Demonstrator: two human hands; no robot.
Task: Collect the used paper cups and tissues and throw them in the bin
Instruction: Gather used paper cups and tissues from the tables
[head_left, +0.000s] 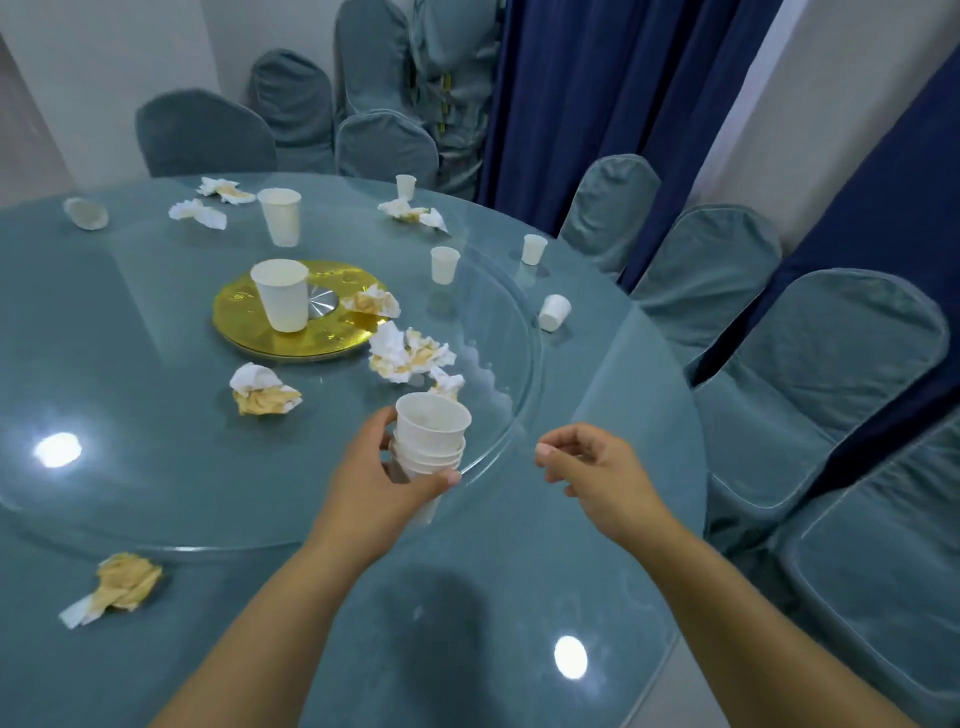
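Note:
My left hand (379, 483) grips a stack of nested white paper cups (431, 436) above the near edge of the glass turntable (514, 364). To its right, my right hand (597, 473) hovers with loosely curled fingers and holds nothing. More white cups stand on the table: a large cup (280, 293) on the gold centre disc (291, 338), another large cup (280, 215) behind it, and small cups (444, 264) further right. One small cup (555, 312) lies on its side. Crumpled stained tissues (408, 356) lie near the disc, and another tissue (122, 584) near the front left.
A round table (597, 597) with a teal cloth under glass fills the view. Teal-covered chairs (810, 384) line its right side and the back. Dark blue curtains (582, 93) hang behind them. A tipped cup (85, 213) lies at the far left. No bin is in view.

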